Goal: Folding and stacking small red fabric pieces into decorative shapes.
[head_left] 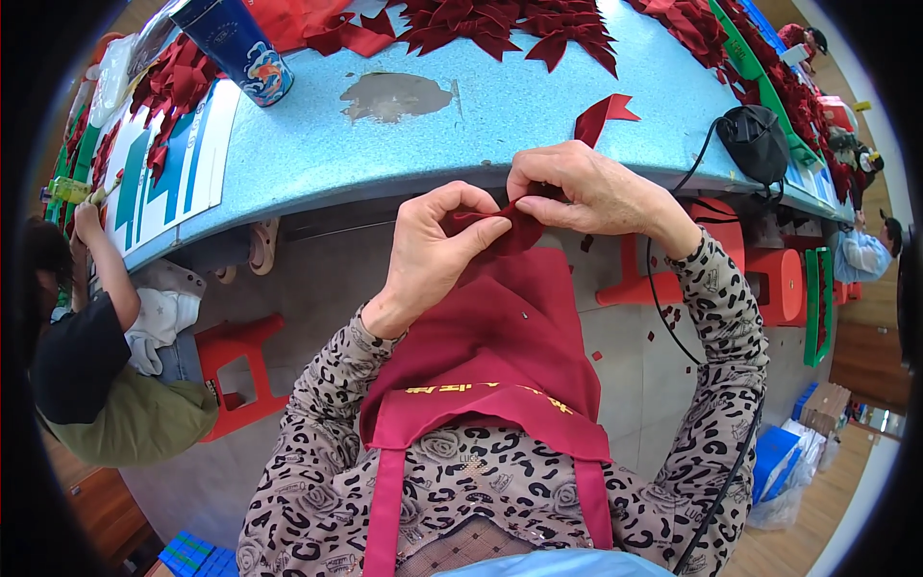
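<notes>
Both my hands meet just below the front edge of the blue table (404, 144). My left hand (437, 245) pinches one end of a small dark red ribbon piece (514, 231). My right hand (586, 188) grips the same ribbon piece from the other side, fingers curled over it. The ribbon is folded between my fingertips above my dark red apron (500, 337). A single cut red ribbon (601, 113) lies on the table just beyond my right hand. Many finished red ribbon bows (500, 24) are piled along the far side of the table.
A blue patterned tumbler (236, 43) stands at the table's far left. A black pouch (758, 139) with a cable sits at the right edge. Red stools (236, 370) (716, 255) stand on the floor. Another person (91, 356) sits at my left. Blue bags (784, 462) lie lower right.
</notes>
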Demonstrator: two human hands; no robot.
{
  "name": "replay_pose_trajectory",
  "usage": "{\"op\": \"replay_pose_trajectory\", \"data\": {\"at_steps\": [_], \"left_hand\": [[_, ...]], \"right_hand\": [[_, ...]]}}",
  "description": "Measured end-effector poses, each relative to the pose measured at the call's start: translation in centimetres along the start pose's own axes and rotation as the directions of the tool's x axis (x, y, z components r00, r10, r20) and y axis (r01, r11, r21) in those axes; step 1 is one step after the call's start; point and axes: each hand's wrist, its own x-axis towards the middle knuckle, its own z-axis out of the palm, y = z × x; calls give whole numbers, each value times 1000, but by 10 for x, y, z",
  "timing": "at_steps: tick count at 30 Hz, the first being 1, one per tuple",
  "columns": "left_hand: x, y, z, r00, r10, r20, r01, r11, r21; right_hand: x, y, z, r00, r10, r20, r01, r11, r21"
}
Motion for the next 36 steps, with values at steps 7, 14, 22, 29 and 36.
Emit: {"op": "replay_pose_trajectory", "data": {"at_steps": [7, 14, 22, 29, 36], "left_hand": [[2, -6, -4, 993, -117, 22, 119, 977, -178], [3, -2, -4, 984, -172, 36, 176, 948, -266], [5, -2, -6, 977, -206, 60, 214, 963, -167], [9, -6, -3, 991, -129, 26, 131, 966, -223], [10, -3, -2, 987, -157, 35, 161, 962, -220]], "right_hand": [[-1, 1, 6, 999, 53, -3, -53, 996, 72], [1, 4, 11, 995, -34, -92, 47, 990, 135], [0, 8, 11, 997, -5, -80, 11, 997, 73], [3, 4, 7, 997, 52, -52, -49, 997, 57], [0, 8, 0, 997, 40, -63, -34, 996, 82]]}}
